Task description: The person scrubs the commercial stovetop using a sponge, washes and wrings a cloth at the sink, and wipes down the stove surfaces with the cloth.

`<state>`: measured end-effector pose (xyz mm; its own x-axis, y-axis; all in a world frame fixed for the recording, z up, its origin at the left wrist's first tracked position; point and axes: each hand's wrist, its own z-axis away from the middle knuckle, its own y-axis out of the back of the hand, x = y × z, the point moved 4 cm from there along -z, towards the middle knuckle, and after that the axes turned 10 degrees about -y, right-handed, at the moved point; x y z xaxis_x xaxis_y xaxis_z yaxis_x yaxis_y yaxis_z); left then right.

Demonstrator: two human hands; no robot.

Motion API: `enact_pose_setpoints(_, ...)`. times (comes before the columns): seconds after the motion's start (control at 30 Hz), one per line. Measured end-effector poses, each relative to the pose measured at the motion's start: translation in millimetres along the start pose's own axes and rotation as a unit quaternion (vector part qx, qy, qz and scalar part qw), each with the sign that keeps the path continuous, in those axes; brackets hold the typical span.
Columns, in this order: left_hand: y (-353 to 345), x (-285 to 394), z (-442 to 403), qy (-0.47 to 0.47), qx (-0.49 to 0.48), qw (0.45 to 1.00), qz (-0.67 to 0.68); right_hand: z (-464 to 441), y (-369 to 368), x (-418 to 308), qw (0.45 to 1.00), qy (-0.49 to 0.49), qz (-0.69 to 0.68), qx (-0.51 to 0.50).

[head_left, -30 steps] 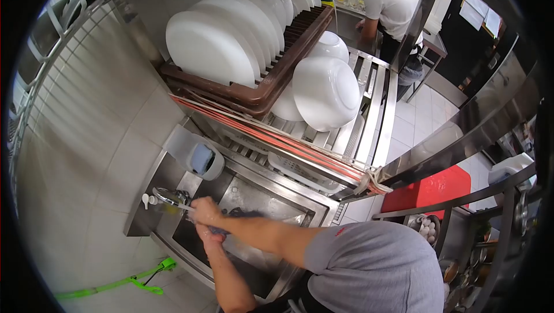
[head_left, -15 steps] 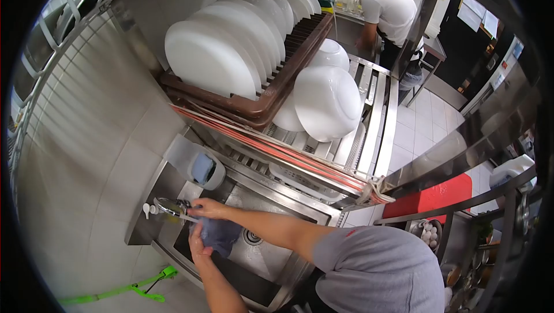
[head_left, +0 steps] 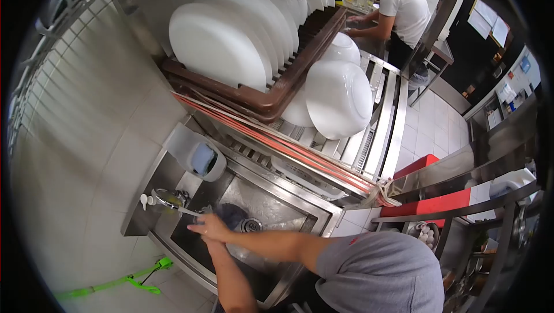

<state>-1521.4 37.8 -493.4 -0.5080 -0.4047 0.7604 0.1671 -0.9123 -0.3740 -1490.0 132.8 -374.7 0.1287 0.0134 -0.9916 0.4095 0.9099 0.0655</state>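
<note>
My right hand (head_left: pixel 212 227) lies across my left hand at the end of the tap's stream, fingers stretched out to the left and no object visible in them. Beneath it, my left hand is mostly hidden; its wrist (head_left: pixel 217 246) and forearm show. The metal tap (head_left: pixel 169 198) stands at the sink's left edge, with a thin stream of water running toward my hands. A dark blue-grey cloth (head_left: pixel 232 215) rests in the sink (head_left: pixel 280 197), just beyond my hands and near the drain (head_left: pixel 250 225).
Behind the sink, a brown rack (head_left: pixel 254 102) holds white plates (head_left: pixel 216 44) on a slatted metal shelf, beside upturned white bowls (head_left: pixel 340 99). A clear container (head_left: pixel 202 154) with a blue sponge stands by the sink. Another person (head_left: pixel 404 10) works at the back.
The blue-grey cloth has left my hands and now lies in the sink. My hands have come together, the right over the left. The view has shifted slightly; the other person's arms have risen.
</note>
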Motion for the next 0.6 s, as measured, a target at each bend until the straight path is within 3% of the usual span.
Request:
enact_pose_setpoints(0.07,-18,9,14,0.013,-0.043,0.999,0.03,-2,1,-5,0.998,-0.003,0.069,0.003)
enact_pose_setpoints(0.13,-35,14,11,0.014,-0.094,0.994,0.059,-16,5,-8,0.983,0.063,0.173,-0.027)
enact_pose_setpoints(0.2,-45,16,1,0.014,-0.122,0.99,0.067,-40,25,-12,0.991,-0.027,0.129,0.035)
enact_pose_setpoints(0.3,-49,22,9,0.021,-0.133,0.99,0.052,-13,20,-17,0.984,-0.11,0.142,0.008)
enact_pose_setpoints(0.37,-50,28,19,0.021,-0.159,0.986,0.051,-3,8,-20,0.992,0.006,0.127,0.001)
enact_pose_setpoints(0.47,-20,25,3,0.006,-0.312,0.946,0.089,-19,23,-37,0.982,-0.009,0.186,0.011)
enact_pose_setpoints(0.5,-78,64,89,0.039,-0.161,0.986,0.025,-30,27,-29,0.989,0.015,0.146,0.02)
enact_pose_setpoints(0.53,-70,63,86,0.041,-0.159,0.986,0.026,-51,26,-11,0.992,-0.024,0.126,-0.013)
enact_pose_setpoints(0.6,-47,72,73,-0.065,-0.162,0.966,-0.189,-54,44,-15,0.978,-0.13,0.109,-0.125)
